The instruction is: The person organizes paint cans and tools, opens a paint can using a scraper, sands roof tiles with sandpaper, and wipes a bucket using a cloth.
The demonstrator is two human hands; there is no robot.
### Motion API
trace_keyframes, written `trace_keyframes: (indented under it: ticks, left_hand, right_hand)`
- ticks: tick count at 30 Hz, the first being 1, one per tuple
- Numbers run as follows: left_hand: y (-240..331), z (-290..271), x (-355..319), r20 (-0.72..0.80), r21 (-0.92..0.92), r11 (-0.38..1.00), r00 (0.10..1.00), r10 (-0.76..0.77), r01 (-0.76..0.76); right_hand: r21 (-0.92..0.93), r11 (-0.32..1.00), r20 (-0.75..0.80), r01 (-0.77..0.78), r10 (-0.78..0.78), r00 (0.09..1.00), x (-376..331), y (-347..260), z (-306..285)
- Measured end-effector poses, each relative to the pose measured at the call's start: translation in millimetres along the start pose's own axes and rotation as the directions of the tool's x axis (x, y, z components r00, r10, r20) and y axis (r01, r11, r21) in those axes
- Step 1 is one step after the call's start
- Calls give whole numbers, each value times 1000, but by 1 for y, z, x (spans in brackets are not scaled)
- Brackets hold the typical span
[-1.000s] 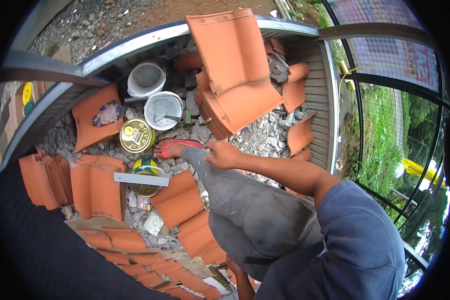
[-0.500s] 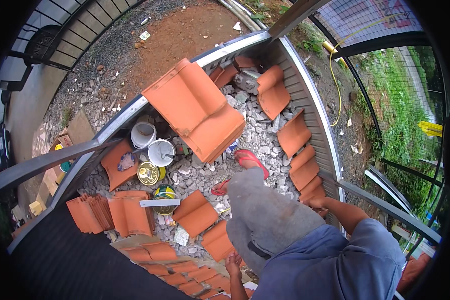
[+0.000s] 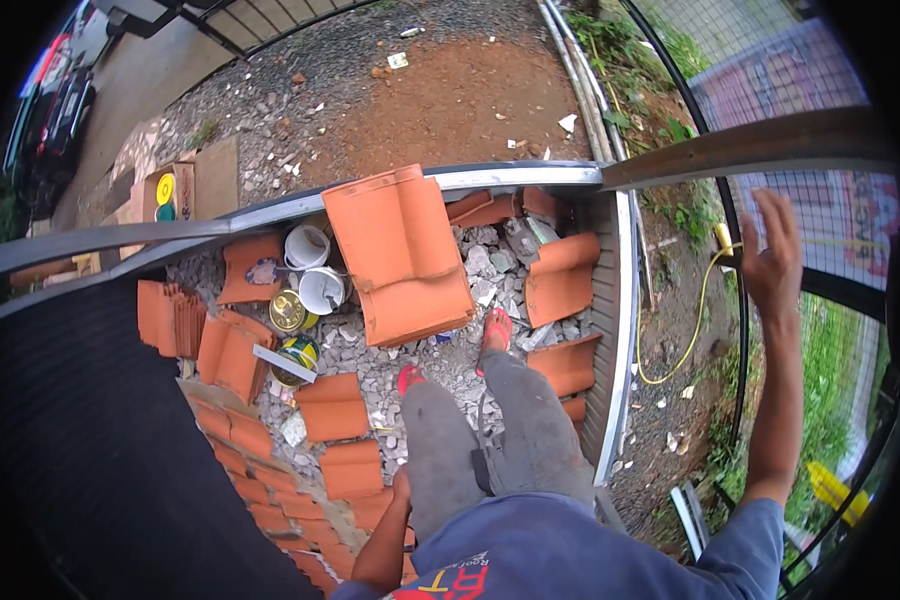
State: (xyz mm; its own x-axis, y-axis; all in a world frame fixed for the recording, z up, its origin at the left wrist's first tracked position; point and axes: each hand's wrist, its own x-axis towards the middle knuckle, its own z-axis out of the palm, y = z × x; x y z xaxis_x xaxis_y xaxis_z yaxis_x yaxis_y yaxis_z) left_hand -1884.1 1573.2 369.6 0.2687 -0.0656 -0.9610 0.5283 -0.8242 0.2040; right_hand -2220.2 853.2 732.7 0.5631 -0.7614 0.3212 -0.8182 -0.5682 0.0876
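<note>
My right hand [image 3: 773,255] is raised at the right with its fingers apart, holding nothing, in front of the black mesh fence. My left hand [image 3: 400,490] hangs beside my left thigh, close to the orange roof tiles [image 3: 350,470] on the gravel; its fingers are mostly hidden. A stack of orange roof tiles [image 3: 400,255] rises ahead of my feet, leaning by the metal edge beam. Further tiles [image 3: 562,278] rest along the corrugated wall on the right. Neither hand touches a tile that I can see.
Grey rubble [image 3: 370,355] lies underfoot. Two white buckets [image 3: 322,290], a yellow-rimmed can [image 3: 288,311] and a dark can [image 3: 295,360] with a pale metal strip [image 3: 283,363] across it stand at the left. A metal beam [image 3: 510,177] borders the far side.
My right hand has left the tiles by the right wall and gone up and outward. My left hand has shifted left in view. My body has straightened and turned, and the view has swung.
</note>
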Motion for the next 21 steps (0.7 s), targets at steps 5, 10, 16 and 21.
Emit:
trace_keyframes:
  ticks: [5,10,16,21]
  left_hand:
    - [108,144,-14,150,207,923,943,297,-323]
    - [198,198,-36,256,317,880,925,280,-354]
    - [257,224,-26,141,375,912,983,120,-165]
    - [246,257,-8,46,393,910,991,128,-135]
  right_hand:
    - [-373,905,149,207,-162,976,102,87,-39]
    - [-461,855,294,237,-105,950,120,135,-5]
    - [-597,791,191,132,-20,981,126,135,17]
    - [-614,785,268,80,111,957,140,117,11]
